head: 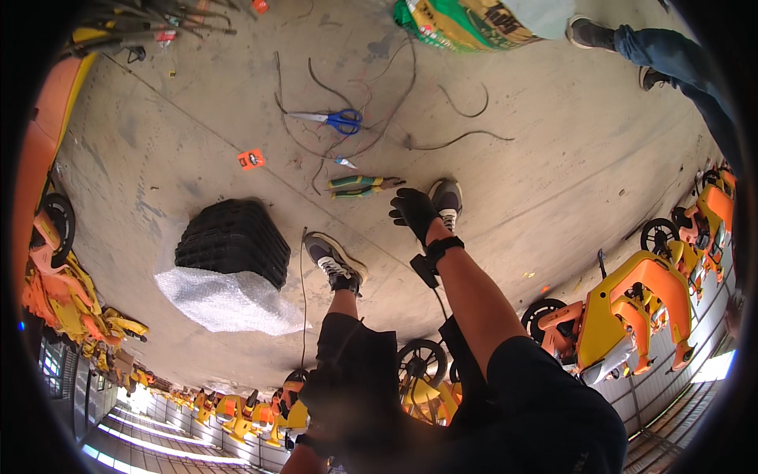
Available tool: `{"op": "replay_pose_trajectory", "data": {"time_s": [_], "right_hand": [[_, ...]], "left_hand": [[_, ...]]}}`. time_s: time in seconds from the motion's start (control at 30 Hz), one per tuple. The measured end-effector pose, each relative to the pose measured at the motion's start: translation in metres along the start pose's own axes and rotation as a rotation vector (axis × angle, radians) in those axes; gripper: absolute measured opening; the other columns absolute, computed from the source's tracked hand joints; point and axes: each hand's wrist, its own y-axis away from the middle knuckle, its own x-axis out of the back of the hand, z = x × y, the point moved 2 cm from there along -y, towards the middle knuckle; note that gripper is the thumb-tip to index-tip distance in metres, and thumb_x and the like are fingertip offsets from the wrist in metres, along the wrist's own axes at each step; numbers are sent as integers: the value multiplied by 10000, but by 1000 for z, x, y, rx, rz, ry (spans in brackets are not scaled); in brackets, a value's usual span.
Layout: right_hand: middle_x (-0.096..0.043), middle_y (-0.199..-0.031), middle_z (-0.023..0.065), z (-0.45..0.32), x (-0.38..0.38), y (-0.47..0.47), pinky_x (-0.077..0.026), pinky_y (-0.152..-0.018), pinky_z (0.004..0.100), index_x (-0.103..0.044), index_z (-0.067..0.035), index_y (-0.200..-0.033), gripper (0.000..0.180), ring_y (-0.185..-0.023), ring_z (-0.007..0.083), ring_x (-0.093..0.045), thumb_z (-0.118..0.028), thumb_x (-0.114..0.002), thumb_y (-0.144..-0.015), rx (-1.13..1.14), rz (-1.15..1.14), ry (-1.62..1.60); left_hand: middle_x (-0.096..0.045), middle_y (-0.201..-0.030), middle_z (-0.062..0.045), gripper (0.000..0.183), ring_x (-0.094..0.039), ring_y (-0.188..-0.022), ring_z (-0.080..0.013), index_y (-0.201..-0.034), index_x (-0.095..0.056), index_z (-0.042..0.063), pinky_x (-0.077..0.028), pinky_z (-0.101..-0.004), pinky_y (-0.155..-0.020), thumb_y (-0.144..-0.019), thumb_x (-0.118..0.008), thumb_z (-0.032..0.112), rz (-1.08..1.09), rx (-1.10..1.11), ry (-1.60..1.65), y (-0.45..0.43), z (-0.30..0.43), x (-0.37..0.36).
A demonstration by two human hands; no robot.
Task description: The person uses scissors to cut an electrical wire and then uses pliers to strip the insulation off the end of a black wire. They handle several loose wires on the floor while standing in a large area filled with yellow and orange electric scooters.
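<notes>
My right hand (414, 214), in a black glove, reaches down over the floor with its fingers apart and nothing visible in it. Just beyond its fingertips lie green-and-yellow handled pliers (362, 185), jaws toward the hand. My left hand (331, 403) is a dark blur low in view, by my thigh; its fingers cannot be made out. A thin dark cable (304, 296) runs from beside my left shoe down toward that hand; whether it is held is unclear. Blue-handled scissors (340, 121) lie farther off among cut pieces of black cable (386, 131).
Left of my feet stand black plastic crates (231, 240), partly on bubble wrap (228, 299). A green-and-yellow sack (468, 23) lies ahead, near another person's legs (669, 50). Yellow-and-orange scooters (628, 308) stand at right. An orange card (251, 159) lies on the floor.
</notes>
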Motion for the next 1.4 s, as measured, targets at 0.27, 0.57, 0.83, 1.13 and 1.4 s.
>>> {"op": "replay_pose_trajectory", "data": {"time_s": [0.27,0.57,0.83,1.13,1.4], "right_hand": [[-657,-988,113,52,-56,-69,-577,-743,408,-595,-69,-1087,290,-853,264,-672,-280,-639,-893,-151,131,-573],[-664,-802,120,78,-10,-94,-581,-612,337,-627,-17,-905,225,-698,214,-678,-233,-661,-849,305,343,134],[-626,-666,119,41,-12,-36,-539,-625,357,-665,15,-824,266,-624,247,-668,-245,-610,-843,-1,274,539],[-643,-934,109,-117,8,-55,-556,-599,350,-597,-31,-1070,323,-642,197,-616,-296,-643,-890,559,392,-581],[-604,-793,50,-115,-19,95,-496,-585,277,-606,-25,-1052,236,-625,120,-550,-227,-578,-932,472,256,-217]], "left_hand": [[-646,-765,-110,195,-628,-663,-287,-884,-671,51,-505,-388,-573,-883,-602,234,-12,13,87,-8,-20,-8],[-655,-785,-113,202,-637,-673,-282,-913,-669,45,-512,-382,-576,-890,-605,234,5,-24,175,-9,-39,-9],[-664,-803,-115,210,-645,-681,-278,-939,-669,39,-519,-375,-579,-896,-608,235,42,-3,207,6,-49,-13],[-673,-823,-117,221,-654,-691,-274,-968,-667,33,-526,-369,-582,-903,-611,236,70,-5,226,1,-52,-18],[-682,-841,-119,233,-662,-699,-269,-994,-667,27,-533,-363,-584,-909,-613,237,65,43,341,26,-49,-1]]}}
